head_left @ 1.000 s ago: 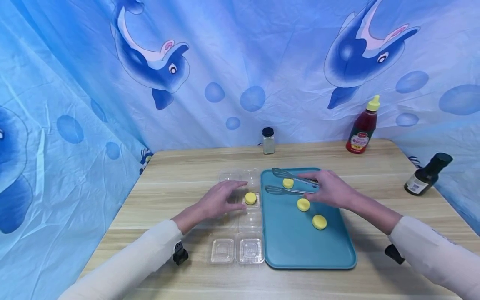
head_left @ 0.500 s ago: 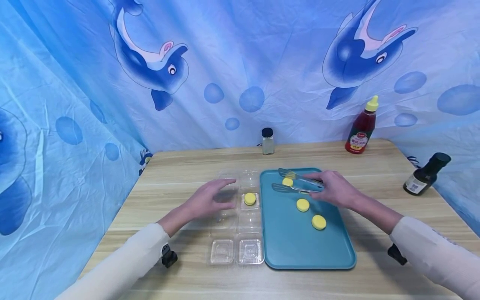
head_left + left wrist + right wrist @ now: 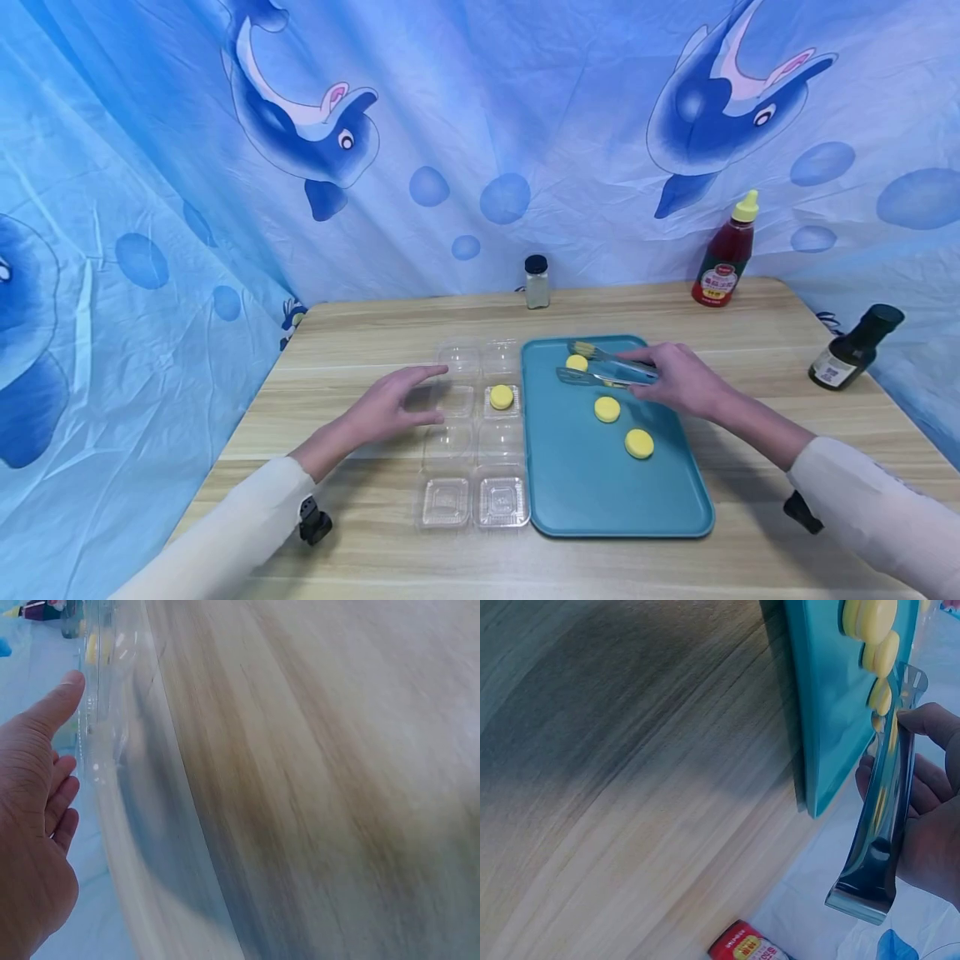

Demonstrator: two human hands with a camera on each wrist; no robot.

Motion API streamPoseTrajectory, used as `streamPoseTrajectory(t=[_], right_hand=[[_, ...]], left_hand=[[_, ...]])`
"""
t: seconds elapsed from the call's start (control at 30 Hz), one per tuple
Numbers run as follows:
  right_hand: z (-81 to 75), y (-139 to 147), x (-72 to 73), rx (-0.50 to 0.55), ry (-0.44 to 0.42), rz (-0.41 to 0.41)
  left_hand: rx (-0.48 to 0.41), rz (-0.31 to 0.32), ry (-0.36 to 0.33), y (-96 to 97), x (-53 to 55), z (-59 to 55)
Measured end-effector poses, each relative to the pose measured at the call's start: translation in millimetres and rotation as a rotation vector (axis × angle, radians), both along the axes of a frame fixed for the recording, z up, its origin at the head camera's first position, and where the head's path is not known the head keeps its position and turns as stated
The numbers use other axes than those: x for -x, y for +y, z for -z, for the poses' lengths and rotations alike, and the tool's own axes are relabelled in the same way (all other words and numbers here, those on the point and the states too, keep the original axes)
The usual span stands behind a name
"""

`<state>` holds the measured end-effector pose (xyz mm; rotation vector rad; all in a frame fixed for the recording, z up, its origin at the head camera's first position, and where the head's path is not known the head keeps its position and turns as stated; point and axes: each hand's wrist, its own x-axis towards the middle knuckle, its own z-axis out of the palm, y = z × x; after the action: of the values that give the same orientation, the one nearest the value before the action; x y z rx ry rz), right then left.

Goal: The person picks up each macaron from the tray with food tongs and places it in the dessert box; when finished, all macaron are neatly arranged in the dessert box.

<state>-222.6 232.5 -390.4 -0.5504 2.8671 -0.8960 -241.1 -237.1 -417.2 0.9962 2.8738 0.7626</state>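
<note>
My right hand [image 3: 678, 381] holds metal tongs [image 3: 588, 377] over the far part of a teal tray [image 3: 600, 492]. The tongs' slotted ends are spread apart, one on each side of a yellow macaron [image 3: 577, 362] in the head view. Two more macarons, one mid-tray [image 3: 607, 409] and one nearer the front [image 3: 639, 444], lie on the tray. Left of it stands a clear plastic container [image 3: 501, 500] with several compartments; one macaron [image 3: 501, 397] sits in its right column. Beside the container's left edge my left hand [image 3: 378, 406] hovers, thumb and fingers apart, holding nothing.
A small black-capped jar [image 3: 537, 283] stands at the table's back edge. Toward the back right are a red sauce bottle [image 3: 724, 254] with a yellow tip and a dark bottle [image 3: 855, 350]. A blue dolphin-print curtain [image 3: 465, 125] hangs behind the wooden table [image 3: 360, 333].
My left hand has drawn away leftward from over the container. My right hand has shifted slightly right with the tongs. The macarons have stayed where they were.
</note>
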Motion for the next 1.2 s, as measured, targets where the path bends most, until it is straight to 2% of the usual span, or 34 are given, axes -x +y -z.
streamPoseTrajectory(t=[0.43,1.2], right_hand=[[5.3,6.7,0.1,0.031,0.010,0.024],[12.1,9.5,-1.5,0.060,0.058,0.031]], left_hand=[[0.001,0.019,0.032,-3.7,-0.1,3.7],[0.008,-0.020,0.017,0.2,1.9,7.0]])
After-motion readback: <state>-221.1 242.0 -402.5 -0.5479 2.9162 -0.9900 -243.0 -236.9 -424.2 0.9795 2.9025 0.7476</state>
